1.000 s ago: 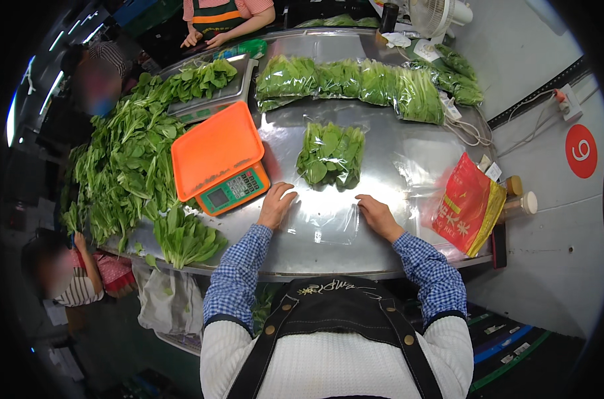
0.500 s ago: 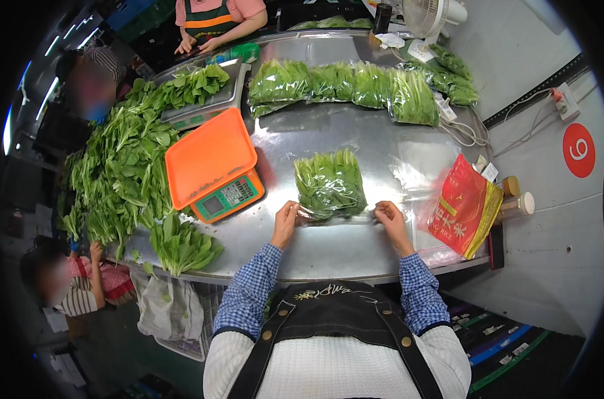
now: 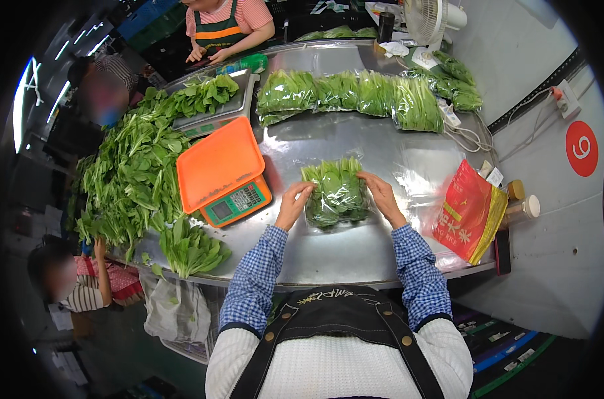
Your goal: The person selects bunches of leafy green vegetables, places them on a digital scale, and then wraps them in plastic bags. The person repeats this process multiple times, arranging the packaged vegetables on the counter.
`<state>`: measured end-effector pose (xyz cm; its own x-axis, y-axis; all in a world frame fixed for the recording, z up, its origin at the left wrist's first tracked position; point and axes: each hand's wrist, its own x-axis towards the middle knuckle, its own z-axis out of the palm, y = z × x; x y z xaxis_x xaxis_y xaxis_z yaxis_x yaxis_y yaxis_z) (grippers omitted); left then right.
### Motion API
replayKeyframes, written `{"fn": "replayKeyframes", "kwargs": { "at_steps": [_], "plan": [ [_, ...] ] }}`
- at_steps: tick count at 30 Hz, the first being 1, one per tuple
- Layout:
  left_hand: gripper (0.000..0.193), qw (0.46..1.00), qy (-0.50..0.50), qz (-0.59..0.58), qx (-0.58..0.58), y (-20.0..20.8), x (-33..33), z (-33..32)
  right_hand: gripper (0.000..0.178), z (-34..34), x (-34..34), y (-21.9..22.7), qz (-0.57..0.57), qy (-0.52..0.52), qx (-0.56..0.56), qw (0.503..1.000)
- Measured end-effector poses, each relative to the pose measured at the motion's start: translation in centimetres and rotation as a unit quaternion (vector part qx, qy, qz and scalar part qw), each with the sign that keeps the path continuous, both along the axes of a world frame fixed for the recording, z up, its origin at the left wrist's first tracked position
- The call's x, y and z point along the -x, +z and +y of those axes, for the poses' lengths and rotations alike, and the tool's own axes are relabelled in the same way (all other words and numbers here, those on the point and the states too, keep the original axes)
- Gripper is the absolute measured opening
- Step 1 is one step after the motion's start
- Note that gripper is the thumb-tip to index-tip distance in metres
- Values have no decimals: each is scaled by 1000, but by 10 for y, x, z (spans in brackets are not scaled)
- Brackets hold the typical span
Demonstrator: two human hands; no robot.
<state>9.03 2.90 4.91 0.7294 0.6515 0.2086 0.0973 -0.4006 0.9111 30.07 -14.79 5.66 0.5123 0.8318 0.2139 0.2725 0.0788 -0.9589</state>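
Both hands have slid up, left hand (image 3: 294, 203) and right hand (image 3: 380, 196) apparently pinching the bag (image 3: 335, 193) between them; uneven pull could spill greens.

Two scales (image 3: 225, 174), one fan (image 3: 427, 18), one red bag (image 3: 468, 211).

Blue-checked shirt sleeves, white knit cuffs (ribbed), dark bib apron with metal buttons.
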Motion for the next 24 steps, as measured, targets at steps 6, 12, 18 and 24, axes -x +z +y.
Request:
{"fn": "replayKeyframes", "kwargs": {
  "at_steps": [6, 12, 18, 24],
  "plan": [
    [39, 995, 82, 13, 60, -10, -24, 10, 40, 20, -14, 1, 121, -26, 56, 991],
    [40, 976, 201, 86, 21, -29, -43, 20, 38, 53, -39, -16, -68, -49, 180, 980],
    [39, 947, 234, 218, -43, -60, -66, 28, 45, 83, -38, -74, -264, -153, 289, 908],
    [40, 932, 247, 260, -50, -51, -63, 23, 33, 73, -33, -46, -249, -210, 269, 906]
  ]
}}
